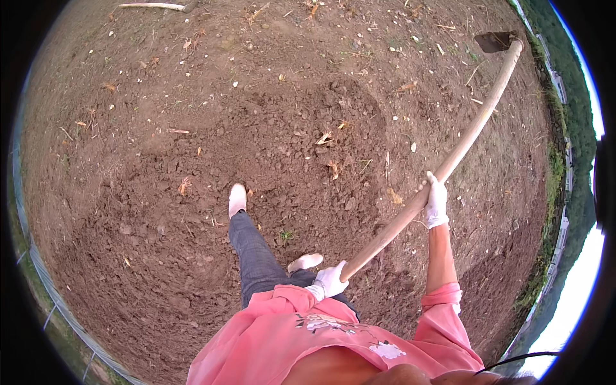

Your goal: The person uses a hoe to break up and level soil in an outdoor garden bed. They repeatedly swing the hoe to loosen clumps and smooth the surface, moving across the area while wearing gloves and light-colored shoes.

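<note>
A hoe with a long wooden handle (464, 144) runs from my waist up to the upper right, its flat metal blade (494, 42) at the far end. My left hand (331, 281), in a white glove, is closed round the butt end of the handle in front of my waist. Further along, my right hand (435, 199), also gloved in white, grips the handle near its middle with the arm stretched out. Whether the blade touches the ground I cannot tell. Loose, broken brown soil (288, 144) lies before my feet.
My light shoes (237, 198) stand on the loosened soil. A small green weed (286, 236) grows between them. Dry stubble (325, 138) and pale stones dot the ground. Another pale wooden handle (153, 6) lies at the top left. A grassy edge (556, 178) borders the field on the right, a fence on the left.
</note>
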Available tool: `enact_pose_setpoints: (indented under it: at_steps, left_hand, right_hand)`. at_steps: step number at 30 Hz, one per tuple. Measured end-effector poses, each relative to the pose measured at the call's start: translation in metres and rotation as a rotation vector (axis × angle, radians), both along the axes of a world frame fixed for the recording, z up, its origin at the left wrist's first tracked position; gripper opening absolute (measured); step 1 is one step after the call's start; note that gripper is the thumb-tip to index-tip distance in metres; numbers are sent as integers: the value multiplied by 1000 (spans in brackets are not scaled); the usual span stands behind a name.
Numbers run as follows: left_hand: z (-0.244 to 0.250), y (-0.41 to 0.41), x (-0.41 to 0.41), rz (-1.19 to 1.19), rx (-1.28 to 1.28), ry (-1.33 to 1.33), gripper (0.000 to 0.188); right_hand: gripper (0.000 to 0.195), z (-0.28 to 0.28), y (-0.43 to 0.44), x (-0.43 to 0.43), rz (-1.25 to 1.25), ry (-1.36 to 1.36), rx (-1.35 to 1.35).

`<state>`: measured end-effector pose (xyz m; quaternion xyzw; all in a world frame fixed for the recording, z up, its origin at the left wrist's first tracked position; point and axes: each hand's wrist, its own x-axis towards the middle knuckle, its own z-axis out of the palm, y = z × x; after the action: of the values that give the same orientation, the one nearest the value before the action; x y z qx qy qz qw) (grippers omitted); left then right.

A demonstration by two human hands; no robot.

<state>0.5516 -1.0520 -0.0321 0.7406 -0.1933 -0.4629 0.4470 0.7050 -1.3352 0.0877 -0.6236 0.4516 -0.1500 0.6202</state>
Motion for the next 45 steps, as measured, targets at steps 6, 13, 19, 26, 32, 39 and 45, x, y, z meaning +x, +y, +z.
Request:
enact_pose_setpoints:
  at_steps: [6, 13, 19, 26, 32, 39, 45]
  left_hand:
    - [69, -68, 24, -1, -165, 45, 37]
    - [53, 84, 89, -250, 174, 148, 35]
    - [74, 213, 84, -482, 420, 196, 39]
    - [71, 295, 65, -482, 469, -205, 39]
    - [10, 159, 59, -414, 246, -248, 32]
    - [32, -24, 20, -310, -75, -192, 29]
    - [59, -10, 42, -342, 86, 33, 29]
  right_hand:
    - [11, 53, -107, -4, -96, -24, -226]
    - [15, -171, -5, -56, -289, 175, 250]
    - [19, -278, 156, -163, -455, 192, 842]
    - [11, -205, 229, -153, -586, 132, 991]
    - [10, -124, 69, -145, -542, -125, 621]
    - [18, -20, -129, -162, -413, 7, 64]
    - [17, -121, -130, -161, -458, 296, 114]
